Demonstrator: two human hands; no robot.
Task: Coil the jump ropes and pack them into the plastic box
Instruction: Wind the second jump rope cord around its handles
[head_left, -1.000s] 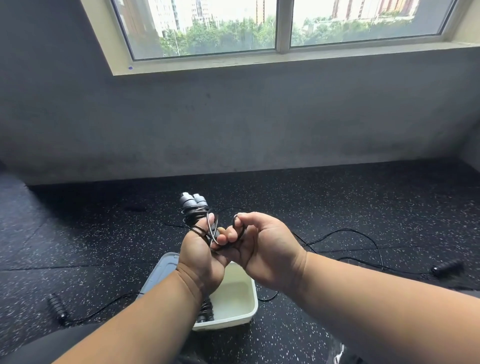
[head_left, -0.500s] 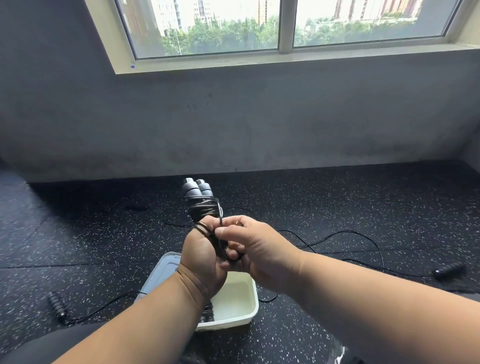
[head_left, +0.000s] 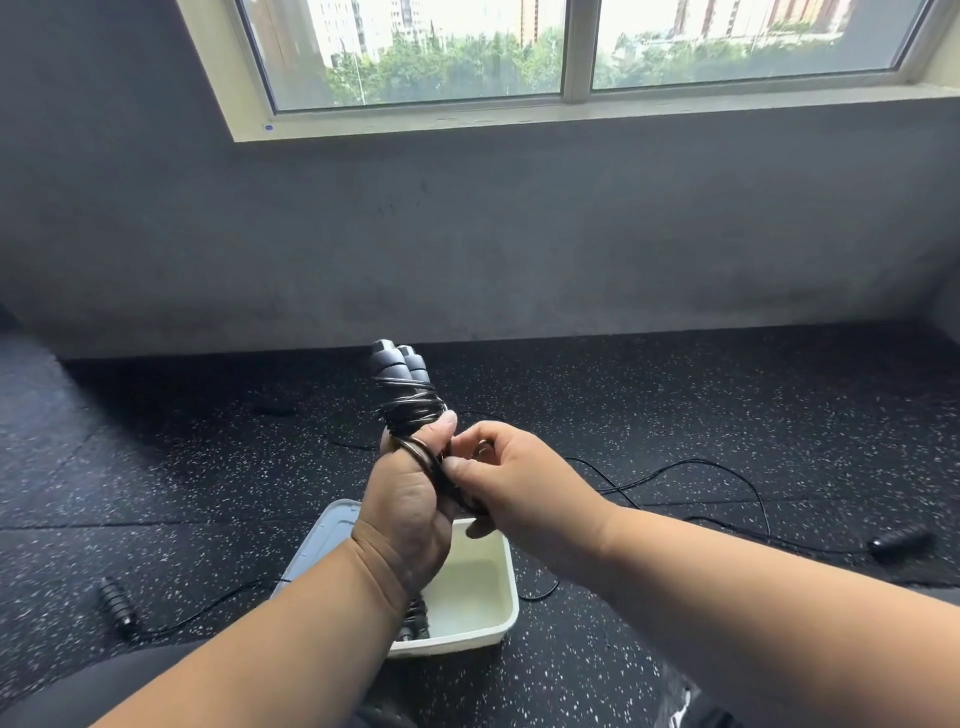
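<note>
My left hand (head_left: 410, 499) grips a black jump rope by its two handles (head_left: 402, 366), which stick up side by side above my fist. Several turns of thin cord (head_left: 410, 408) are wound around the handles just above my thumb. My right hand (head_left: 511, 478) pinches a loop of that cord right beside my left thumb. Below both hands stands the white plastic box (head_left: 506, 618) on the floor. Something dark, perhaps another rope's handles (head_left: 415, 618), shows in the box's near left corner, mostly hidden by my left wrist.
A loose black rope lies on the speckled black floor: one handle (head_left: 117, 605) at the left, another handle (head_left: 898, 540) at the right, with cord (head_left: 717, 470) curving behind my right arm. A grey wall and a window stand ahead.
Both hands have risen, lifting the handles higher. My right hand has shifted from a fist around a cord loop to a pinch on the cord beside my left thumb.
</note>
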